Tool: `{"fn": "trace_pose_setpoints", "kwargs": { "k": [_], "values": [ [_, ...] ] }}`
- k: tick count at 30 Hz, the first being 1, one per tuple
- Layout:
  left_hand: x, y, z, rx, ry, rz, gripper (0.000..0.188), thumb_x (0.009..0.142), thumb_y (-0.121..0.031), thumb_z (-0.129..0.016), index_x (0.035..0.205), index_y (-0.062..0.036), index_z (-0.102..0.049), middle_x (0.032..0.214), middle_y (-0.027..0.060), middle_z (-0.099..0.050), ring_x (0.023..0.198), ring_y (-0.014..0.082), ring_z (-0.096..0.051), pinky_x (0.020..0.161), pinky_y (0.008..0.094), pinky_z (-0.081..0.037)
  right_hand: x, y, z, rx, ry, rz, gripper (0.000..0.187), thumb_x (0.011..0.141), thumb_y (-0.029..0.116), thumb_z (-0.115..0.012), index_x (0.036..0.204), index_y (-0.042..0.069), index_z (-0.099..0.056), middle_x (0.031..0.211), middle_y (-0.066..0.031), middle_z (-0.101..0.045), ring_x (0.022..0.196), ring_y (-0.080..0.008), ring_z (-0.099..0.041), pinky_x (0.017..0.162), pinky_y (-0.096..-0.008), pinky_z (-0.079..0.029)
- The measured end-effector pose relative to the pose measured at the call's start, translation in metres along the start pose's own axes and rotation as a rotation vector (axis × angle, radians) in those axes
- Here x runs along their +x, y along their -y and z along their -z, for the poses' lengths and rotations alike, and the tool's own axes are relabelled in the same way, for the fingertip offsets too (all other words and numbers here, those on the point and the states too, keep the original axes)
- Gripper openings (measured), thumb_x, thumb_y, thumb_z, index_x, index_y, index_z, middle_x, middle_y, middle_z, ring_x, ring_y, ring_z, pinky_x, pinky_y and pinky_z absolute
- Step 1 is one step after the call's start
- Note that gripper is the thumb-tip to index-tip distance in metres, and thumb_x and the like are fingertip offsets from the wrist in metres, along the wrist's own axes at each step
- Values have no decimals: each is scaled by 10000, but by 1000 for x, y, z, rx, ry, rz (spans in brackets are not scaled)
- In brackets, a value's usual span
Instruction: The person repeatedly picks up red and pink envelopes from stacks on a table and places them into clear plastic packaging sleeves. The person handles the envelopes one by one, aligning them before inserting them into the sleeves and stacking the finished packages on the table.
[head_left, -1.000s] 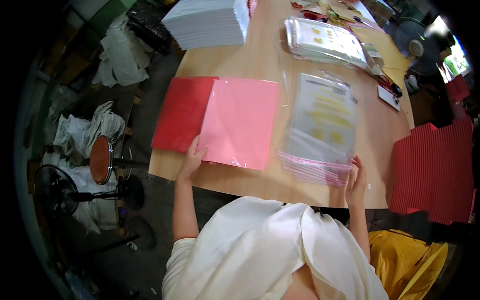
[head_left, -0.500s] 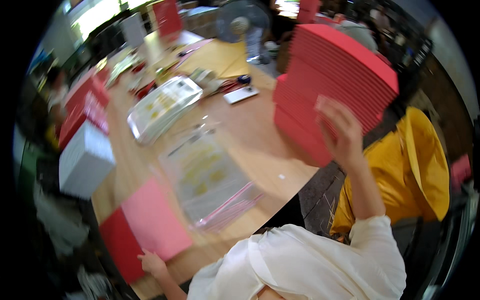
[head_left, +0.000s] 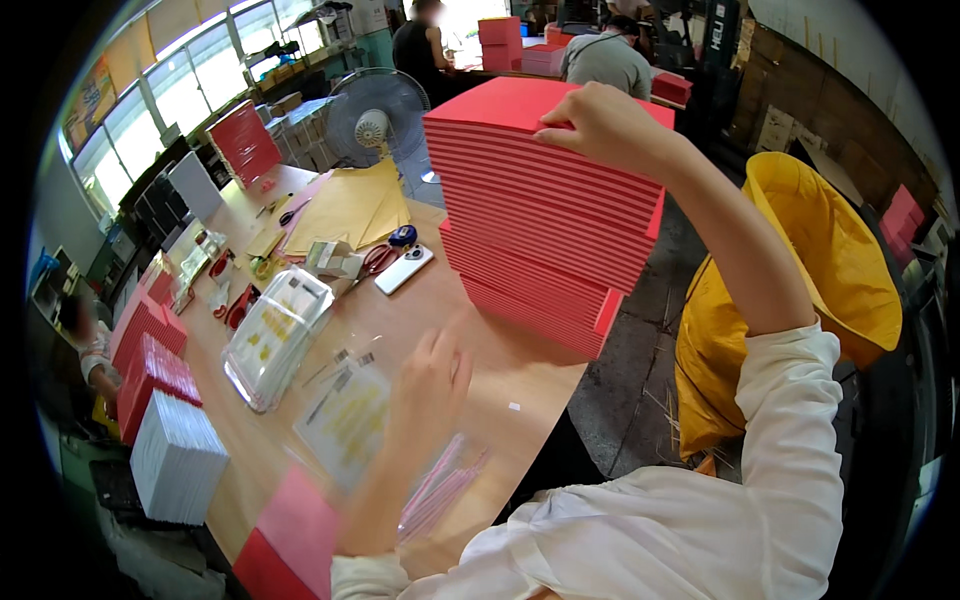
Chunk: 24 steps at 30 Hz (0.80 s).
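A tall stack of red card folders (head_left: 545,190) stands at the table's right side, its layered edges facing me. At its top, my right hand (head_left: 605,125) has its fingers curled in a pinch on the near edge of the uppermost folder. How much it grips is hidden behind the fingers. My left hand (head_left: 432,380), slightly blurred, hovers empty over clear plastic bags (head_left: 345,415) with yellow print, fingers extended. Near the front left edge lies a folder with pink and red faces (head_left: 290,530), partly covered by my left forearm.
Another pile of clear bags (head_left: 275,335) lies mid-table, near a white phone (head_left: 404,270), red-handled scissors (head_left: 380,260) and yellow envelopes (head_left: 350,205). White stacks (head_left: 180,460) line the left edge. A yellow sack (head_left: 720,360) stands on the floor at right; a fan (head_left: 375,125) is beyond the table.
My left hand has left the pink and red folder and risen rightward over the bags. My right hand has moved from the stack's side to its top edge. The view has shifted.
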<state>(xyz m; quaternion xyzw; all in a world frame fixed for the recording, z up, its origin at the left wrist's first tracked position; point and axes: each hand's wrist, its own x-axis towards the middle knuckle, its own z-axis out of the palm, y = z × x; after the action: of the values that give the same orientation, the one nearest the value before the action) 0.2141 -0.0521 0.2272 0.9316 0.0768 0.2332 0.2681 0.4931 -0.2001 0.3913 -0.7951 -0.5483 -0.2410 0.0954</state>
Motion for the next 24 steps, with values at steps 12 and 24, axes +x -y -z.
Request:
{"fn": "trace_pose_setpoints", "kwargs": {
  "k": [12,24],
  "values": [
    [156,-44,-18,-169,-216,-172,651,861,-48,-535,1462,-127,-296,1156,217,-549,1007,363,-589,867,435,-477,11,-6,2,3,-9,24,310,848,305,-639,832,10,-731,657,-187,-632,580,-323,-602,592,-399,-480],
    [162,-40,-38,-143,-316,-156,717,800,62,-521,1460,-139,-329,1015,179,-574,839,284,-597,790,382,-486,16,-15,1,7,-49,83,332,899,306,-609,826,2,-722,628,-194,-610,499,-314,-555,532,-379,-453]
  ]
}}
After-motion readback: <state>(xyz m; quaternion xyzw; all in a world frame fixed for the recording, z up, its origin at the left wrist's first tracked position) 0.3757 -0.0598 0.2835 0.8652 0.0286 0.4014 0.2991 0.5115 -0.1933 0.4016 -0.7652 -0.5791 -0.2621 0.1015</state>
